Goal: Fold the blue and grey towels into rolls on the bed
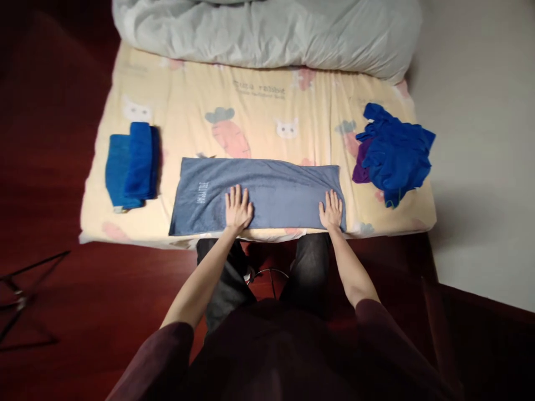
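A grey-blue towel [284, 186] lies spread lengthwise along the bed's near edge, with light lettering near its left end and some wrinkles. My left hand [239, 210] rests flat on the towel left of its middle, fingers extended. Close to the towel's right end, my right hand [331, 210] also lies flat, fingers pointing away from me. Neither hand grips anything. Folded blue towels [141, 161] lie in a small overlapping pile to the left. On the right sits a crumpled heap of blue cloth [397, 156], with a purple cloth [361, 162] partly hidden beneath it.
The bed's yellow sheet [175, 111] has carrot and rabbit prints. A pale quilt [267, 33] is bunched across the far side. A white wall [476, 139] stands on the right. Thin black stand legs [20, 301] are on the dark red floor at left.
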`<act>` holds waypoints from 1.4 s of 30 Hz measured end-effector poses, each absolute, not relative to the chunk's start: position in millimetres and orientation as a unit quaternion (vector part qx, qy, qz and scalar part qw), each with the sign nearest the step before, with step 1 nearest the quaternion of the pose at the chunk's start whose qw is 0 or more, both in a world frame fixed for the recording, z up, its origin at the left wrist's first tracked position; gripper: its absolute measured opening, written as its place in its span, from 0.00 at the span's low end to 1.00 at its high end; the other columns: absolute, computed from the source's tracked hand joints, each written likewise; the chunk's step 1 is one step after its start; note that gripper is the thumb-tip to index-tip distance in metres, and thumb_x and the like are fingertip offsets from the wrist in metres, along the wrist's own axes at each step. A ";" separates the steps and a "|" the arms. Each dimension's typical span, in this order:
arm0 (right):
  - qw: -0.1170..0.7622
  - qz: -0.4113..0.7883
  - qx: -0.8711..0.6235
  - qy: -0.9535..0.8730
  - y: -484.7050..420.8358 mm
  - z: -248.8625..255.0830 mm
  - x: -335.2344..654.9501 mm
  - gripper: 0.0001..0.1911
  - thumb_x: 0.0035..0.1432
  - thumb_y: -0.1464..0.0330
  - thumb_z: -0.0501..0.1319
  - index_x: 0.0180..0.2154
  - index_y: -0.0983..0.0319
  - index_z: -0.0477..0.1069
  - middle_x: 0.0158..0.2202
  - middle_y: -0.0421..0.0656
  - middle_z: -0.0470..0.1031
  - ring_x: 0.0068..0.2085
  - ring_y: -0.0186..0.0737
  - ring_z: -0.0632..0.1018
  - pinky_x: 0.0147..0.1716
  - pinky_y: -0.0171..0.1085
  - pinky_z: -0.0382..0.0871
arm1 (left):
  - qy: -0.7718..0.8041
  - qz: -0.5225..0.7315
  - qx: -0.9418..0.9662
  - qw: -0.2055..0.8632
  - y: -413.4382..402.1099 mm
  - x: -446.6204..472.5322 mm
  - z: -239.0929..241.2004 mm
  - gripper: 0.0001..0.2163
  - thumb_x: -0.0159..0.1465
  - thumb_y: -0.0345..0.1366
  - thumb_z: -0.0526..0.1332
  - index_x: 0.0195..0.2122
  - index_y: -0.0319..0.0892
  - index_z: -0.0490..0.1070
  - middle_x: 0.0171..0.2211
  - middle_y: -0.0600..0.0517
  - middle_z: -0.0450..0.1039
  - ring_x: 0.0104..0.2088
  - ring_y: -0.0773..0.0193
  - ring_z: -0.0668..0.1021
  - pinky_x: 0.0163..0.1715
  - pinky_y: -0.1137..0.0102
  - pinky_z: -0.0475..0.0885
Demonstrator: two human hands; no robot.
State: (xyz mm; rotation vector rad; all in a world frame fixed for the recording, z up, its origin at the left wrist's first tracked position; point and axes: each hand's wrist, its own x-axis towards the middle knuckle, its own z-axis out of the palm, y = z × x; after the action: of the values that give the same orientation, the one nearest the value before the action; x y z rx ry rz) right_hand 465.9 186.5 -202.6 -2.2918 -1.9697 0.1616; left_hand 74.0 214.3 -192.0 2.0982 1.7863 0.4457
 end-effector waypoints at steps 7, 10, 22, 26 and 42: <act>0.055 0.031 -0.754 -0.654 188.2 -209.9 469.1 0.34 0.75 0.62 0.44 0.76 0.66 0.50 0.79 0.52 0.49 0.78 0.48 0.51 0.76 0.57 0.45 | 0.530 0.172 0.809 0.188 221.8 126.2 -200.1 0.29 0.76 0.45 0.50 0.75 0.43 0.58 0.79 0.45 0.40 0.79 0.49 0.38 0.76 0.44 0.37; 0.066 0.018 -0.751 -0.656 188.8 -214.6 470.3 0.34 0.75 0.62 0.43 0.76 0.66 0.51 0.78 0.52 0.50 0.78 0.48 0.52 0.76 0.58 0.46 | 0.565 0.168 0.789 0.172 223.9 87.4 -203.5 0.28 0.76 0.46 0.50 0.75 0.44 0.59 0.79 0.45 0.42 0.79 0.49 0.41 0.76 0.44 0.37; 0.057 0.016 -0.752 -0.657 190.4 -215.1 470.3 0.34 0.73 0.63 0.45 0.76 0.66 0.51 0.78 0.52 0.50 0.78 0.50 0.53 0.75 0.60 0.48 | 0.731 0.161 0.649 0.134 210.1 -84.3 -196.2 0.30 0.76 0.47 0.52 0.76 0.41 0.56 0.79 0.48 0.41 0.79 0.54 0.44 0.76 0.51 0.37; 0.053 0.014 -0.754 -0.654 190.5 -214.5 469.5 0.35 0.73 0.63 0.45 0.76 0.67 0.51 0.78 0.52 0.50 0.78 0.50 0.53 0.75 0.59 0.47 | 0.732 0.166 0.646 0.139 207.1 -88.0 -190.1 0.29 0.77 0.48 0.48 0.77 0.44 0.53 0.80 0.50 0.39 0.79 0.59 0.42 0.77 0.54 0.34; 0.091 0.014 -0.750 -0.655 190.1 -212.6 466.8 0.34 0.71 0.63 0.47 0.75 0.63 0.54 0.77 0.54 0.54 0.77 0.54 0.57 0.74 0.62 0.51 | 0.648 0.125 0.736 0.151 310.7 10.5 -185.8 0.32 0.73 0.53 0.51 0.76 0.47 0.57 0.79 0.49 0.41 0.79 0.41 0.37 0.73 0.36 0.28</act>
State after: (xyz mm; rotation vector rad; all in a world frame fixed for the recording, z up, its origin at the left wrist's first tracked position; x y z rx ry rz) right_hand 466.8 190.1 -212.6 -2.2272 -1.9469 0.0420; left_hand 10.5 310.7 -185.8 2.1126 1.8609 0.3603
